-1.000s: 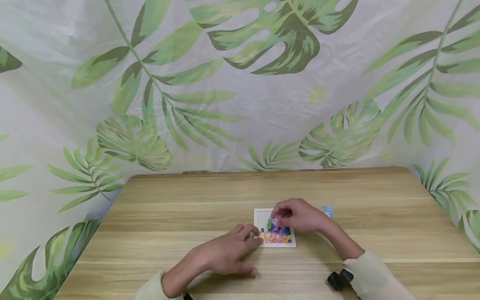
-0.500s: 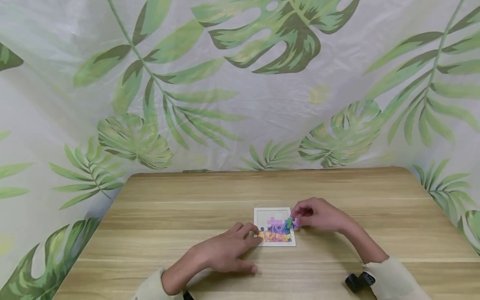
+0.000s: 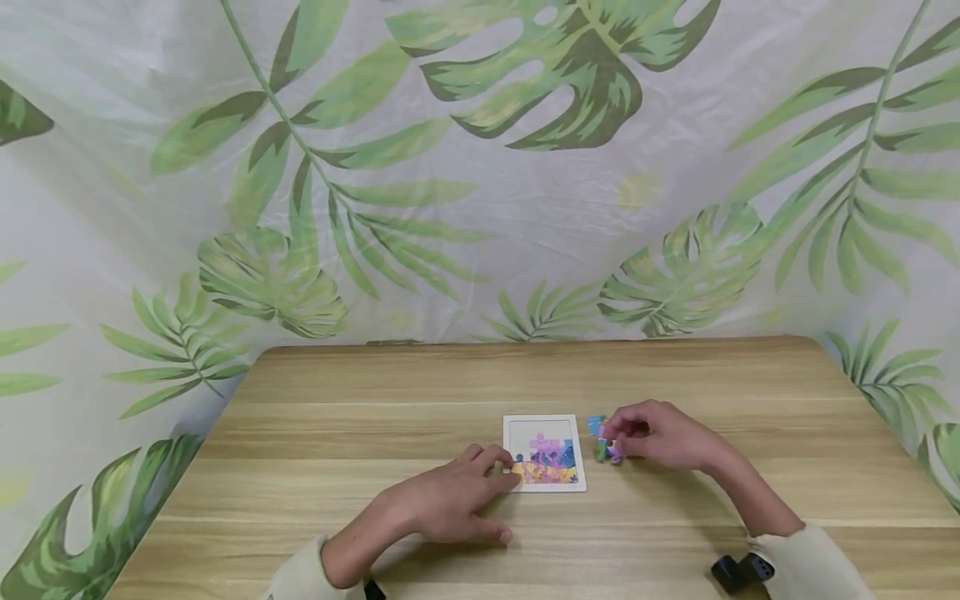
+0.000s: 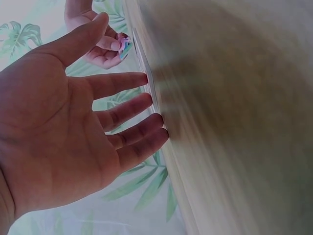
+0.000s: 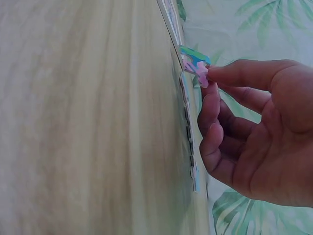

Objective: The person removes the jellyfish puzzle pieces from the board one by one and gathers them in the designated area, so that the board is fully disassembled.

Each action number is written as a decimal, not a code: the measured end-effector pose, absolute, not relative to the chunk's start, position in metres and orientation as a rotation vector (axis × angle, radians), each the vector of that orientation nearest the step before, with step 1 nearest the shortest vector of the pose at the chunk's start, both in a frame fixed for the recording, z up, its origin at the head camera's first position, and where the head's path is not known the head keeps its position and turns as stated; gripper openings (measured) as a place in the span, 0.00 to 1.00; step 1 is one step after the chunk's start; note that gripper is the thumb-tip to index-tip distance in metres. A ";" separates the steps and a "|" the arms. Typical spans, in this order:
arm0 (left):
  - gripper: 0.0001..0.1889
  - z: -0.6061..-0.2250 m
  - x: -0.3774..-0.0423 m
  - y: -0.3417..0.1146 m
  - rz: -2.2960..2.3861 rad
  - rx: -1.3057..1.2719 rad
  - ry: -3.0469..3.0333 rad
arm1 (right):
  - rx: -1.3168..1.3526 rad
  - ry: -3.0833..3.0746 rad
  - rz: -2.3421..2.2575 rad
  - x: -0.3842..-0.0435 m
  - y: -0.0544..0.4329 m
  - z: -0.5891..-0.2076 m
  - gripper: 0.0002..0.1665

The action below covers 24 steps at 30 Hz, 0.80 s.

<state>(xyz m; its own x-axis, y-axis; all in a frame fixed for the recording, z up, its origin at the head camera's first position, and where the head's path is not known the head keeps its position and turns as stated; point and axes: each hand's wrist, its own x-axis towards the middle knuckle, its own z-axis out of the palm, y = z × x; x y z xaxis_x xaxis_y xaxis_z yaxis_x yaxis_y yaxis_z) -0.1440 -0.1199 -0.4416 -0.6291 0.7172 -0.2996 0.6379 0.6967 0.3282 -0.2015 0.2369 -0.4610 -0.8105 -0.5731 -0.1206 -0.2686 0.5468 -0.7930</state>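
Note:
A small puzzle board with a white frame (image 3: 581, 477) lies on the table. Its lower part is filled with yellow, blue and pink pieces, while the upper part is bare and pale. The fingertips of my left hand (image 3: 457, 502) touch the board's left edge, the fingers fairly straight. Right of the board, my right hand (image 3: 667, 437) pinches a green, blue and pink puzzle piece (image 5: 195, 63) between thumb and forefinger, tilted just off the table. Beside it a light-blue piece (image 3: 596, 423) lies partly hidden by that hand.
In the right wrist view, a row of flat puzzle pieces (image 5: 188, 132) is seen edge-on along the wooden table (image 3: 375, 433). Behind the table hangs a leaf-patterned cloth (image 3: 480, 208). A black device (image 3: 741, 573) sits at the right cuff.
My right hand has moved right, from over the board to beside it, carrying the puzzle piece. The board has shifted slightly left. My left hand stays at its edge.

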 end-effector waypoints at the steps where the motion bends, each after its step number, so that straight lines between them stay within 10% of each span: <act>1: 0.36 -0.441 -0.144 -0.120 0.267 1.048 2.499 | -0.688 2.423 -1.143 -0.202 0.237 -0.461 0.07; 24: 0.33 -0.438 -0.145 -0.122 0.275 1.035 2.496 | -0.691 2.527 -0.978 -0.204 0.226 -0.460 0.05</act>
